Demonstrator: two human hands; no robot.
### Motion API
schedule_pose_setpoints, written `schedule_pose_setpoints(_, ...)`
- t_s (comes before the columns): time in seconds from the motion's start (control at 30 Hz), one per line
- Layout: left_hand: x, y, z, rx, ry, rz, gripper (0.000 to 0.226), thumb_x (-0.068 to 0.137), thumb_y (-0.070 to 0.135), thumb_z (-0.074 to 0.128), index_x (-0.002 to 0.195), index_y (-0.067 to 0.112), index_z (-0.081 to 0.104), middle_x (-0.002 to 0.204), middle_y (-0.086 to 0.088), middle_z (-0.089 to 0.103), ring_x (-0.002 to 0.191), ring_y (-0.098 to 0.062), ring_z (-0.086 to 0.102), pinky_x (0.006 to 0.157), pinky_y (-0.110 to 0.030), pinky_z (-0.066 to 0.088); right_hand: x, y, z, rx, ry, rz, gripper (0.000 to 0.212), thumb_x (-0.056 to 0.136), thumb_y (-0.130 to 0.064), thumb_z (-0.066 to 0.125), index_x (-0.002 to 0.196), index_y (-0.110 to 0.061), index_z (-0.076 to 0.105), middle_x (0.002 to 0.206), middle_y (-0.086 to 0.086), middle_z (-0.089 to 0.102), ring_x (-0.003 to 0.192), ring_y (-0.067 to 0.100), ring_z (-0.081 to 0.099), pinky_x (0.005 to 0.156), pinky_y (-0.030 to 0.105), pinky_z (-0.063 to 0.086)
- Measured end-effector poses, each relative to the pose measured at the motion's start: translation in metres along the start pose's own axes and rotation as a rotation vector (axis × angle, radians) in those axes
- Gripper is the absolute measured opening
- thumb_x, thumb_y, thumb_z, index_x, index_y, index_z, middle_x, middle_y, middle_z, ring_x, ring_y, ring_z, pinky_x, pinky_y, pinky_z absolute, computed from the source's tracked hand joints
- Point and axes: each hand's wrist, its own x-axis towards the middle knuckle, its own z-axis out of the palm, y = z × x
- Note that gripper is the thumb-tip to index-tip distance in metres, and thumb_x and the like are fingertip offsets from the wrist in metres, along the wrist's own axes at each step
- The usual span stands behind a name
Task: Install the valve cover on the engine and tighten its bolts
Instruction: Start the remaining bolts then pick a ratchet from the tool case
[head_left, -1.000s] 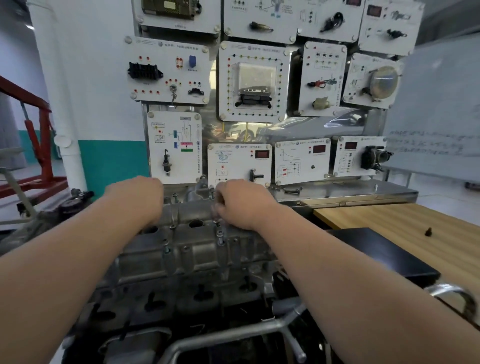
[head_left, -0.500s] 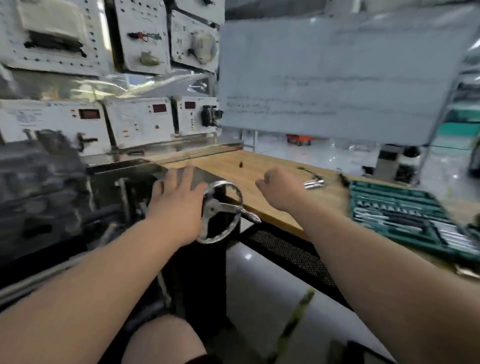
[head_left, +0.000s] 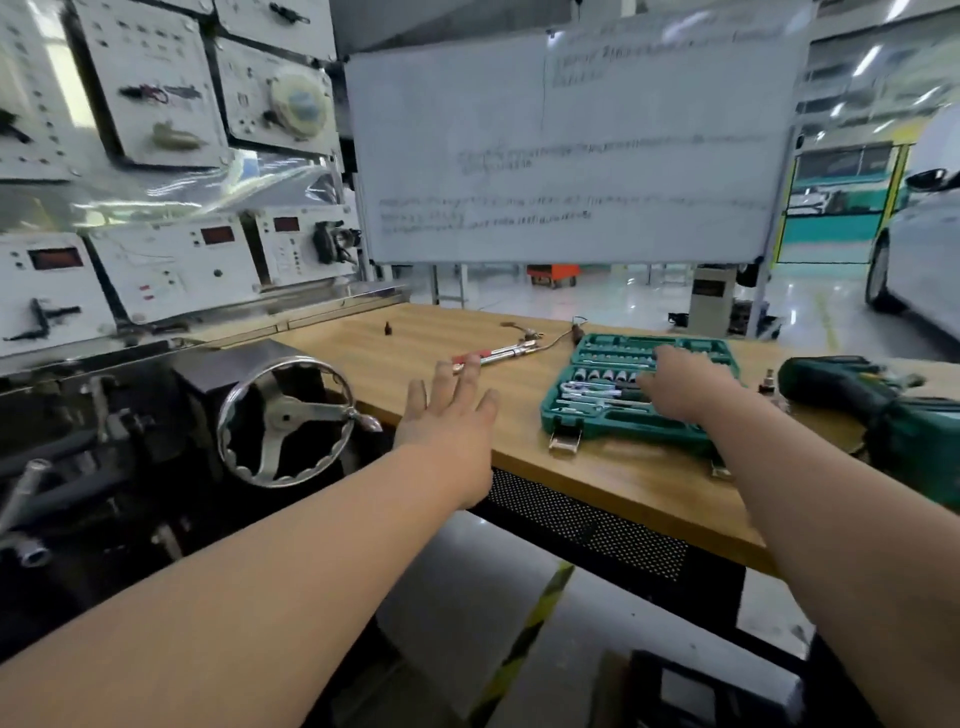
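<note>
My left hand (head_left: 448, 415) hovers flat with spread fingers over the wooden bench (head_left: 613, 478), just short of a red-handled ratchet wrench (head_left: 498, 356). My right hand (head_left: 680, 384) reaches into the open green socket set case (head_left: 597, 415); its fingertips are over the sockets and hidden by the hand's back, so I cannot see a grip. The engine (head_left: 67, 467) is a dark blur at the left edge, with a chrome stand handwheel (head_left: 285, 421) beside it. The valve cover is out of sight.
A green cordless drill (head_left: 872, 400) lies at the bench's right end. A small dark bolt (head_left: 387, 327) stands on the bench's far side. Training panels (head_left: 156, 156) and a whiteboard (head_left: 571, 150) rise behind. A white car (head_left: 919, 228) is parked at far right.
My view swung right from the engine to the bench. Both hands left the engine top; the left passed over the handwheel, the right reached the socket case.
</note>
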Motion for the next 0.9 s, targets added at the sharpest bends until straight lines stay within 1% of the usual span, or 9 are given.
schedule_pose_setpoints(0.07, 0.011, 0.013, 0.000, -0.007, -0.043, 0.011, 0.079, 0.087, 0.027, 0.054, 0.150, 0.024, 0.005, 0.154, -0.008, -0.026, 0.141, -0.036, -0.020, 0.113, -0.054, -0.003, 0.010, -0.003, 0.004, -0.009, -0.044, -0.053, 0.053, 0.099, -0.042, 0.041, 0.143, -0.012, 0.039, 0.139, 0.015, 0.051, 0.121, 0.034, 0.051, 0.098, 0.044, 0.046)
schedule_pose_setpoints(0.17, 0.033, 0.025, 0.004, -0.062, -0.081, 0.016, 0.073, 0.093, 0.031, 0.046, 0.150, 0.025, 0.002, 0.156, -0.006, -0.023, 0.142, -0.035, -0.019, 0.114, -0.053, -0.003, 0.028, -0.008, 0.014, -0.112, -0.118, -0.110, 0.032, 0.098, -0.033, 0.042, 0.112, -0.010, 0.060, 0.114, 0.012, 0.062, 0.095, 0.029, 0.058, 0.089, 0.041, 0.052)
schedule_pose_setpoints(0.3, 0.063, 0.032, 0.020, -0.191, -0.079, 0.016, 0.066, 0.094, 0.051, 0.033, 0.150, 0.025, 0.008, 0.158, -0.005, -0.008, 0.142, -0.033, 0.001, 0.111, -0.051, 0.013, 0.050, -0.009, 0.020, -0.188, -0.110, -0.116, 0.019, 0.095, -0.027, 0.051, 0.088, -0.011, 0.058, 0.081, 0.004, 0.056, 0.073, 0.022, 0.055, 0.070, 0.035, 0.052)
schedule_pose_setpoints(0.37, 0.076, 0.034, 0.028, -0.275, -0.106, -0.015, 0.068, 0.092, 0.057, 0.031, 0.149, 0.024, 0.013, 0.158, -0.006, 0.001, 0.140, -0.033, 0.010, 0.109, -0.051, 0.019, 0.057, -0.010, 0.018, -0.204, -0.123, -0.116, 0.020, 0.093, -0.025, 0.057, 0.078, -0.012, 0.058, 0.076, 0.002, 0.057, 0.067, 0.018, 0.055, 0.063, 0.032, 0.048)
schedule_pose_setpoints(0.47, 0.097, 0.039, 0.033, -0.337, -0.085, -0.025, 0.065, 0.093, 0.058, 0.031, 0.147, 0.022, 0.020, 0.155, -0.008, 0.014, 0.137, -0.032, 0.020, 0.106, -0.050, 0.025, 0.065, -0.017, 0.012, -0.285, -0.151, -0.168, 0.029, 0.091, -0.020, 0.060, 0.064, -0.014, 0.049, 0.069, 0.002, 0.054, 0.060, 0.015, 0.051, 0.062, 0.032, 0.047)
schedule_pose_setpoints(0.63, 0.128, 0.061, 0.036, -0.476, -0.006, 0.019, 0.061, 0.095, 0.056, 0.030, 0.145, 0.021, 0.028, 0.148, -0.006, 0.030, 0.130, -0.029, 0.030, 0.101, -0.046, 0.033, 0.072, -0.012, 0.008, -0.292, -0.201, -0.283, 0.027, 0.088, -0.024, 0.060, 0.064, -0.012, 0.054, 0.066, 0.002, 0.055, 0.058, 0.016, 0.051, 0.050, 0.027, 0.039)
schedule_pose_setpoints(0.73, 0.144, 0.074, 0.033, -0.629, 0.047, 0.031, 0.057, 0.095, 0.054, 0.033, 0.141, 0.020, 0.034, 0.142, -0.006, 0.038, 0.127, -0.026, 0.034, 0.099, -0.043, 0.036, 0.074, 0.000, 0.004, -0.183, -0.146, -0.333, 0.021, 0.086, -0.036, 0.064, 0.074, -0.019, 0.062, 0.074, 0.000, 0.063, 0.067, 0.015, 0.057, 0.053, 0.027, 0.041)
schedule_pose_setpoints(0.83, 0.160, 0.081, 0.026, -0.868, 0.128, -0.054, 0.056, 0.095, 0.046, 0.042, 0.142, 0.017, 0.033, 0.142, -0.006, 0.040, 0.127, -0.025, 0.038, 0.102, -0.043, 0.037, 0.075, 0.004, 0.000, -0.095, -0.021, -0.346, 0.022, 0.084, -0.041, 0.065, 0.074, -0.021, 0.065, 0.076, 0.002, 0.066, 0.068, 0.018, 0.059, 0.052, 0.026, 0.042)
schedule_pose_setpoints(0.9, 0.166, 0.083, 0.019, -1.044, 0.115, -0.193, 0.061, 0.094, 0.043, 0.045, 0.144, 0.014, 0.025, 0.143, -0.011, 0.039, 0.125, -0.030, 0.044, 0.101, -0.045, 0.041, 0.070, 0.004, 0.004, 0.058, 0.015, -0.343, 0.020, 0.085, -0.037, 0.065, 0.072, -0.022, 0.064, 0.076, 0.005, 0.067, 0.067, 0.018, 0.060, 0.052, 0.025, 0.043)
